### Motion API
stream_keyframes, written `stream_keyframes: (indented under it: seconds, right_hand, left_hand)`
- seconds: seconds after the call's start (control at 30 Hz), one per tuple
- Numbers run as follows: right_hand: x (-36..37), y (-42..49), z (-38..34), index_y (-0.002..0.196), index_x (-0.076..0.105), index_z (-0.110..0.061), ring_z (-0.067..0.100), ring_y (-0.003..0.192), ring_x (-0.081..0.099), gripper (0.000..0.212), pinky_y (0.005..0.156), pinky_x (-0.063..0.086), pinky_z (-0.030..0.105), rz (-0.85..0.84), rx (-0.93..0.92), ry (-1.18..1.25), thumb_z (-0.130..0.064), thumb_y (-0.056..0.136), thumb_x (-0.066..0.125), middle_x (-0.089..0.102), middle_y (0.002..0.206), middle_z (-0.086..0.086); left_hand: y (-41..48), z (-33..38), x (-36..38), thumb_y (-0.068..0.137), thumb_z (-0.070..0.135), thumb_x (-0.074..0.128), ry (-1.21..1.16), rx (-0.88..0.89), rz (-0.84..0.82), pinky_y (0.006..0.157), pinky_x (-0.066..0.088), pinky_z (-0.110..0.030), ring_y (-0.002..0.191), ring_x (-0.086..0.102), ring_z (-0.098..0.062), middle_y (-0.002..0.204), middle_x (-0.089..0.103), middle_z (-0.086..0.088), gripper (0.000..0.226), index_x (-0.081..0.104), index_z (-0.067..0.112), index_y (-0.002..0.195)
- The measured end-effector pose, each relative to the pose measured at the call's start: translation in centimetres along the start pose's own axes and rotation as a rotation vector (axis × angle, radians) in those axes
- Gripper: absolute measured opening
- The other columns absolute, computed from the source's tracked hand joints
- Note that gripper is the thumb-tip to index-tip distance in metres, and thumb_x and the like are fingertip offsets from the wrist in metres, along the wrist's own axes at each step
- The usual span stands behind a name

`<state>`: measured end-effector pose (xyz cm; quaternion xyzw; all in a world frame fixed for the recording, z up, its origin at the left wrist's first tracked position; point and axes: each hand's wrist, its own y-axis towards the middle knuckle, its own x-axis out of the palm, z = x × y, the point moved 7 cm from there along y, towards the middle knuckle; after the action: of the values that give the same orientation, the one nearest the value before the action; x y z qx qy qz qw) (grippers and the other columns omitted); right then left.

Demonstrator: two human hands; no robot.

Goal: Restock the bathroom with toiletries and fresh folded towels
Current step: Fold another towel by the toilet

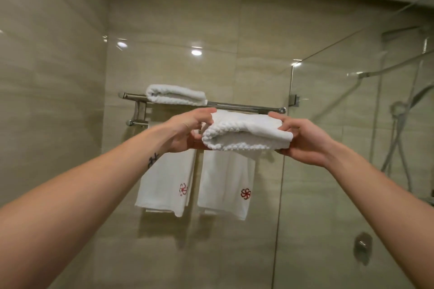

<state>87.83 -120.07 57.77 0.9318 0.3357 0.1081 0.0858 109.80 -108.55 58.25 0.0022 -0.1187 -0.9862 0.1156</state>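
Note:
I hold a folded white towel (246, 131) in the air with both hands, just below and in front of the right half of a chrome wall rack (246, 106). My left hand (187, 132) grips its left end, thumb on top. My right hand (303, 139) grips its right end the same way. Another folded white towel (176, 94) lies on the left half of the rack's shelf. Two white hand towels with red emblems, one on the left (166, 183) and one on the right (226, 183), hang from the lower bar, their tops hidden behind my hands.
Beige glossy tiles cover the wall. A glass shower screen (352, 148) stands to the right of the rack, fixed by a metal clip (294, 99). Behind the glass are a shower hose (397, 138) and a round wall valve (362, 247).

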Motion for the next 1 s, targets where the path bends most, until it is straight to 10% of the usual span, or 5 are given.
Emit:
stream_keyframes:
  seconds: [0.27, 0.53, 1.0]
  right_hand:
    - [2.4, 0.3, -6.5, 0.136, 0.054, -0.023, 0.017, 0.074, 0.052, 0.058, 0.059, 0.046, 0.026, 0.013, -0.13, -0.044, -0.001, 0.085, 0.04, 0.056, 0.111, 0.006]
    - [3.9, 2.0, -10.6, 0.136, 0.054, -0.028, 0.017, 0.069, 0.049, 0.06, 0.053, 0.046, 0.024, 0.018, -0.199, -0.07, -0.002, 0.085, 0.036, 0.056, 0.107, 0.004]
    - [0.3, 12.4, -14.0, 0.134, 0.055, -0.029, 0.016, 0.077, 0.049, 0.062, 0.066, 0.039, 0.026, -0.009, -0.289, -0.08, -0.002, 0.081, 0.037, 0.054, 0.117, 0.007]
  left_hand:
    - [2.2, 6.1, -0.4, 0.087, 0.001, 0.049, -0.008, 0.103, -0.03, 0.055, 0.058, -0.028, 0.044, 0.058, -0.012, 0.097, 0.055, -0.004, 0.048, 0.062, 0.029, 0.124]
    - [4.3, 10.6, -1.2, 0.084, 0.004, 0.053, 0.043, 0.225, 0.019, 0.05, 0.053, -0.025, 0.056, 0.064, -0.015, 0.143, 0.049, -0.012, 0.049, 0.065, 0.032, 0.122]
    - [12.6, 13.5, -0.8, 0.084, 0.002, 0.053, 0.06, 0.297, 0.09, 0.052, 0.055, -0.03, 0.054, 0.062, -0.018, 0.15, 0.039, -0.016, 0.051, 0.064, 0.029, 0.126]
